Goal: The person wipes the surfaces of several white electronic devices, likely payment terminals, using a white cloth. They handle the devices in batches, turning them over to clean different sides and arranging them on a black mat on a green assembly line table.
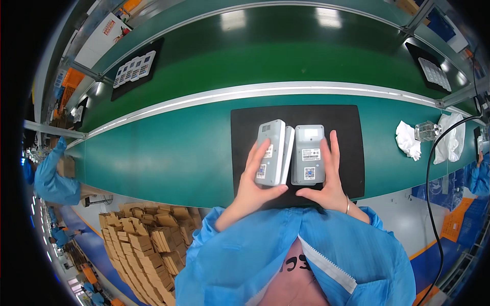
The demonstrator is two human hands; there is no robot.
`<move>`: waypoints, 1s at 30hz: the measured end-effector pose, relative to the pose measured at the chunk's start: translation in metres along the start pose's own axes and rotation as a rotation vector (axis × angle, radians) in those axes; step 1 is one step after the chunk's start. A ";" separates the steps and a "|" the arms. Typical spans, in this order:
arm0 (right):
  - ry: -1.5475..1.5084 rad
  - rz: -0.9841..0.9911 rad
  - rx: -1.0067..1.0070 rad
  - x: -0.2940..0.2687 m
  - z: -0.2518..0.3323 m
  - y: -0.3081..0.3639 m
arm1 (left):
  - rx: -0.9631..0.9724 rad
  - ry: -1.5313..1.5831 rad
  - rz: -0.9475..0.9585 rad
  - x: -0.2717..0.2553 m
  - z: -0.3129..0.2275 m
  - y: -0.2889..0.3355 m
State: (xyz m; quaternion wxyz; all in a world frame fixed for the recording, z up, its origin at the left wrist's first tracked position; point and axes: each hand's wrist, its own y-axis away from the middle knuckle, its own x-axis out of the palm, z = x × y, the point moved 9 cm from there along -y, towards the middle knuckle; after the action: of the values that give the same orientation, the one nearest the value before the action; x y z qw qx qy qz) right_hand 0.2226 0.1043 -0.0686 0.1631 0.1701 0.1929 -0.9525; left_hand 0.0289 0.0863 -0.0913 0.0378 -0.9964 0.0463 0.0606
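Note:
Several light grey handheld devices with rounded corners and printed labels lie on a black mat in front of me. My left hand holds the left grey device, its fingers along the left side and thumb by the near end. That device is tilted against another grey device, seen mostly edge-on. At the right, a grey device lies face up, with what looks like another edge beneath it. My right hand rests at its right edge, fingers stretched and thumb apart near its lower end.
The black mat lies on a green bench. A metal rail separates it from a green belt carrying trays of devices. White cloths, a glass jar and a black cable are at right; stacked cardboard stands lower left.

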 end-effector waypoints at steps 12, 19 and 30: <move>-0.035 0.042 0.104 -0.023 -0.018 -0.016 | 0.231 -0.335 0.119 0.057 -0.043 -0.016; 0.250 0.212 0.208 -0.014 -0.038 -0.017 | 0.031 -0.379 0.326 0.047 0.006 -0.029; 0.036 0.162 -0.266 -0.005 -0.014 0.016 | 0.558 -0.149 0.357 0.071 -0.032 -0.004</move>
State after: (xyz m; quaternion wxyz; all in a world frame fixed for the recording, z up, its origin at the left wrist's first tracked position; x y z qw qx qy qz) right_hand 0.2372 0.0975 -0.0842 0.2568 0.1788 0.3057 -0.8992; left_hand 0.1036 0.0810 -0.0679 0.3012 -0.9166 0.2319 0.1239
